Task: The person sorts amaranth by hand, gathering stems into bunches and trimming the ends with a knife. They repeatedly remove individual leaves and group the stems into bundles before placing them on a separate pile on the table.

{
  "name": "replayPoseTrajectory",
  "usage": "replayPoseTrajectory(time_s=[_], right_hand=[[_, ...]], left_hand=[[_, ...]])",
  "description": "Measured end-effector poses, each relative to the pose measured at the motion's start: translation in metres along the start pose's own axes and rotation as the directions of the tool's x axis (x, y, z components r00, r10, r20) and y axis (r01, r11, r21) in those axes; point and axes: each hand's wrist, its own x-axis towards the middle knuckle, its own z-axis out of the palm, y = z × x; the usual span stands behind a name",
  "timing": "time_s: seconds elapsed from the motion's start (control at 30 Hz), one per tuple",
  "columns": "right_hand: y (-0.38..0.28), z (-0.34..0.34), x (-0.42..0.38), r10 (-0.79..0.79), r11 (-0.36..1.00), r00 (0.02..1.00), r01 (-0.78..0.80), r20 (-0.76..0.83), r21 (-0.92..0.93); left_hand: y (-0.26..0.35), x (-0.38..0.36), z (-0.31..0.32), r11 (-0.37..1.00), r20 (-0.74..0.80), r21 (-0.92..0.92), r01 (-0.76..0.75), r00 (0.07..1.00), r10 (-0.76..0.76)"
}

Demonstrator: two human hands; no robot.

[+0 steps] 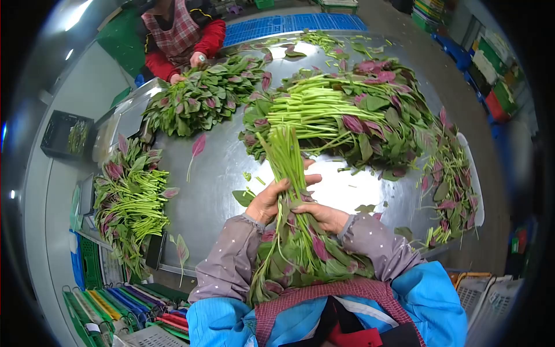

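Your left hand [267, 203] wraps loosely around the bunch of leafy stalks [284, 155], fingers extended past it; your right hand [325, 217] closes on it just beside. Ahead of both hands lies a larger pile [315, 107]; to their left, a smaller heap [141, 203].

Left forearm [228, 254] slants far and right; right forearm [381, 246] slants far and left. Left hand [265, 202] half-wrapped, fingers [313, 178] extending right. Right hand [326, 217] slightly nearer, grip curled, pointing left, just beside it.
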Motion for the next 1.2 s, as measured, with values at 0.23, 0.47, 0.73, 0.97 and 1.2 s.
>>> replayPoseTrajectory(time_s=[0.23,0.47,0.73,0.97,1.2], right_hand=[[-0.005,-0.029,-0.058,-0.442,0.595,0.874,0.117,-0.203,-0.795],[0.052,-0.089,-0.112,-0.728,-0.148,0.682,-0.257,-0.071,-0.955],[0.046,-0.066,-0.109,-0.843,0.373,0.454,0.109,-0.288,-0.921],[0.007,-0.039,-0.087,-0.871,-0.101,0.473,0.1,0.136,-0.99],[0.007,-0.051,-0.068,-0.884,-0.173,0.454,-0.089,0.115,-0.981]], left_hand=[[0.036,-0.017,0.032,0.883,-0.428,0.465,-0.062,0.857,0.286],[0.119,-0.051,0.094,0.435,-0.377,0.885,0.167,0.805,0.458],[-0.007,-0.003,0.025,0.739,-0.517,0.452,0.499,0.822,-0.239],[-0.027,0.01,0.039,0.722,-0.436,0.502,0.476,0.86,-0.264],[-0.037,0.013,0.056,0.652,-0.479,0.521,0.551,0.821,-0.311]])
